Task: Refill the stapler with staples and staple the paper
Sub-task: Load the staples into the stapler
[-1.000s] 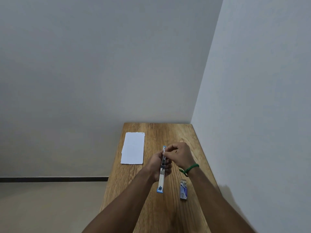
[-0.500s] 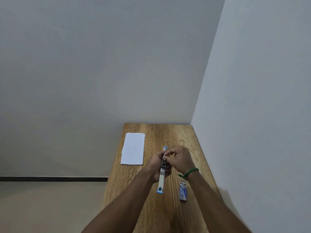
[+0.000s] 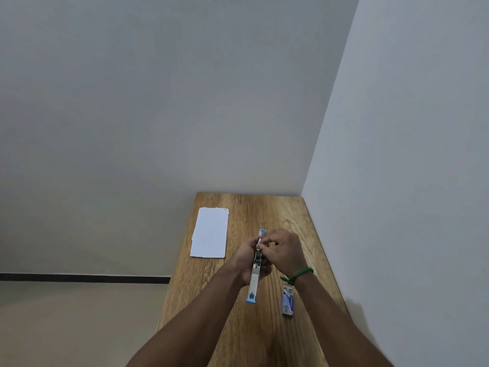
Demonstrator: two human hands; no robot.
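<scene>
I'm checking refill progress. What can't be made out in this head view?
- Staples: too small, hidden by the right hand pinching over the stapler.
- Stapler's middle: covered by the left hand.
- Box contents and print: too small, its top end under the right wrist.
- Paper: sheet count unreadable.

From my seat the narrow surface (image 3: 264,213) is hemmed in at 3 o'clock by the side wall (image 3: 397,181), flush with its edge, and at 12 by the back wall (image 3: 158,102). Both hands, left (image 3: 247,256) and right (image 3: 284,251), sit mid-surface around the opened stapler (image 3: 254,276), filling the centre lane. At 10 o'clock the paper (image 3: 210,234) lies flat near the left edge, apart from the hands. At 4 o'clock the staple box (image 3: 288,300) lies just under my right wrist, narrowing that side. Bare wood is free at 12 beyond the hands and at 6 between my forearms. The 9 o'clock edge opens to floor (image 3: 79,327).
</scene>
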